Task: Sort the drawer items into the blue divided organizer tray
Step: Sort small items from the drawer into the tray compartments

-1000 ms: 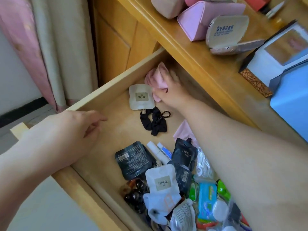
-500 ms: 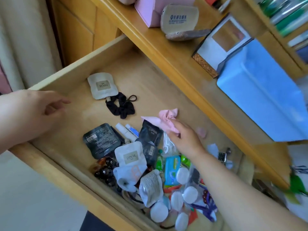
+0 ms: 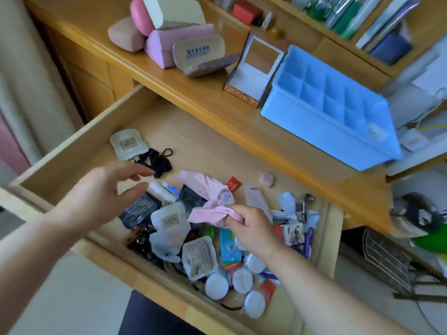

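Head view: pink cloth (image 3: 212, 201) pinched in right hand (image 3: 251, 228), left hand (image 3: 104, 189) loose-fingered beside it.

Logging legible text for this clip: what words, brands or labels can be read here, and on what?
"DPOR": label on the white spouted pouch in the drawer pile.
"DPOR", seen upside down: label on the white pouch beside the black scrunchie.
Blue print on the beige case: too blurred to read.
Print on the black sachet: too small.
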Action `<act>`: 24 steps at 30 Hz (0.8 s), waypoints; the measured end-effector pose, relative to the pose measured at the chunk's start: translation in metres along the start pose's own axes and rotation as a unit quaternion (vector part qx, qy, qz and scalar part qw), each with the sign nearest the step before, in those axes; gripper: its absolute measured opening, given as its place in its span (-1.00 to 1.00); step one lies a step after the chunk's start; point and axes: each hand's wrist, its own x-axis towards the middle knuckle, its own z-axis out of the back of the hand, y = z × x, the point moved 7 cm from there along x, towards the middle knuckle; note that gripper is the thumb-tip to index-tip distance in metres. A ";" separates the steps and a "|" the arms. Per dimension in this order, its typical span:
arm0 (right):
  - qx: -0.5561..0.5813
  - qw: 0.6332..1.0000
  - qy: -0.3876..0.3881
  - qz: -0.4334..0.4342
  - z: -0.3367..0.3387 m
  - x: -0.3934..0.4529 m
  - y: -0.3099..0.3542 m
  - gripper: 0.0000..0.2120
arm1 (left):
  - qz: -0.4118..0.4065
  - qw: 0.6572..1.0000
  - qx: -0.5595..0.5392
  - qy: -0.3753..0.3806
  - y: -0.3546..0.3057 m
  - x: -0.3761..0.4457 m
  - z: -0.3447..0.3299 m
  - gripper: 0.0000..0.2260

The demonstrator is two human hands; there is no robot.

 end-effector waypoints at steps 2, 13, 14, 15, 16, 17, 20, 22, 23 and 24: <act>0.037 0.999 -0.001 -0.003 0.000 0.003 0.004 -0.76 | -0.058 0.994 -0.044 0.080 -0.057 -0.008 -0.039 -0.63; 0.026 0.996 -0.034 -0.078 0.028 0.038 -0.031 -0.89 | 0.172 0.951 -0.233 -0.112 -0.048 0.000 -0.057 -0.74; -0.002 0.997 0.005 -0.079 0.019 0.045 -0.029 -0.87 | 0.187 0.946 -0.239 -0.112 -0.045 -0.002 -0.057 -0.75; -0.029 0.996 0.032 -0.081 0.012 0.050 -0.026 -0.81 | 0.200 0.945 -0.235 -0.108 -0.042 -0.004 -0.059 -0.75; -0.051 0.995 0.036 -0.080 0.008 0.052 -0.025 -0.76 | 0.209 0.948 -0.220 -0.095 -0.040 -0.006 -0.061 -0.74; -0.078 0.995 0.014 -0.068 0.011 0.050 -0.020 -0.74 | 0.207 0.954 -0.203 -0.074 -0.040 -0.008 -0.065 -0.72; -0.112 0.990 -0.062 0.063 0.028 0.029 0.012 -0.74 | 0.074 0.985 -0.153 0.029 -0.067 -0.009 -0.079 -0.71; -0.050 0.989 -0.026 0.139 0.029 0.008 0.029 -0.76 | -0.084 0.985 -0.117 0.097 -0.100 -0.010 -0.094 -0.74; -0.001 0.990 -0.004 0.144 0.032 -0.003 0.030 -0.75 | -0.132 0.978 -0.101 0.125 -0.114 -0.011 -0.102 -0.76; 0.052 0.990 0.008 0.134 0.038 -0.011 0.026 -0.73 | -0.153 0.974 -0.086 0.143 -0.122 -0.010 -0.109 -0.79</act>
